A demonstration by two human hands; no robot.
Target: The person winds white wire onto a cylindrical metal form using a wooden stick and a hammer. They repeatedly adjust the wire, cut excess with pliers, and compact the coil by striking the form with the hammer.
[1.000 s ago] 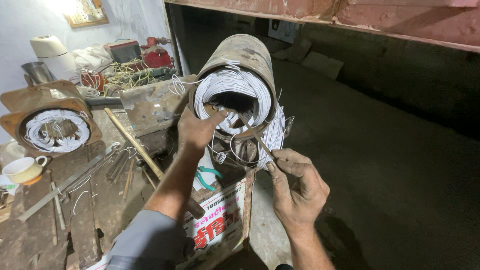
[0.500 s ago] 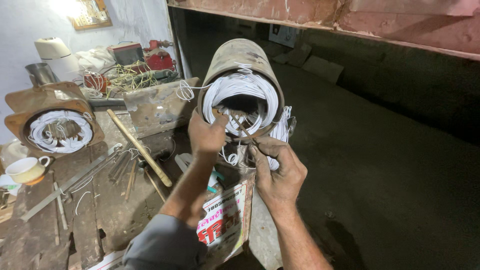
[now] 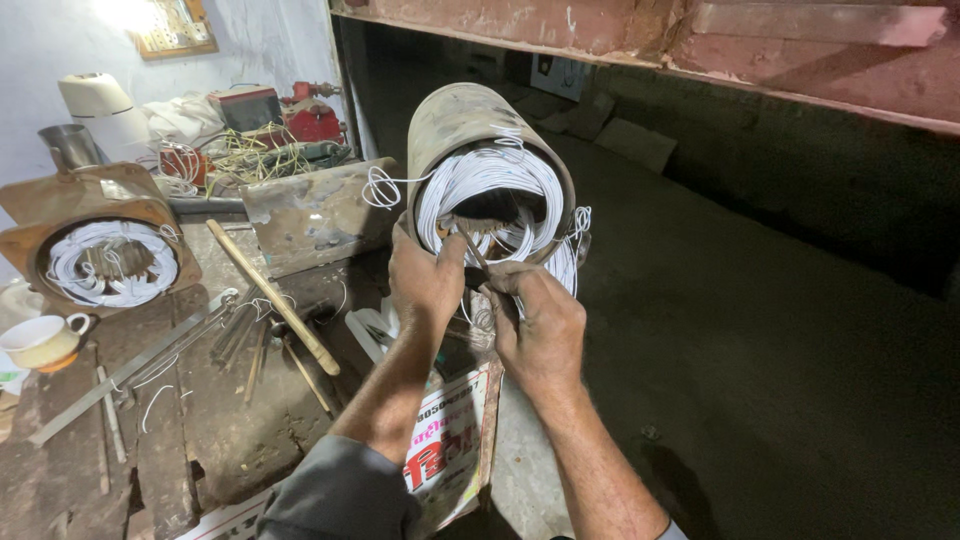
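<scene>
We see the brightest light at the upper left of the frame, where a glare patch on the pale wall washes out its detail. The white wire coils near the centre catch that light and stay sharp, as do both hands just below them. The right half and lower right of the frame fall into deep shadow, and we notice straight edges bowing slightly towards the corners.
</scene>
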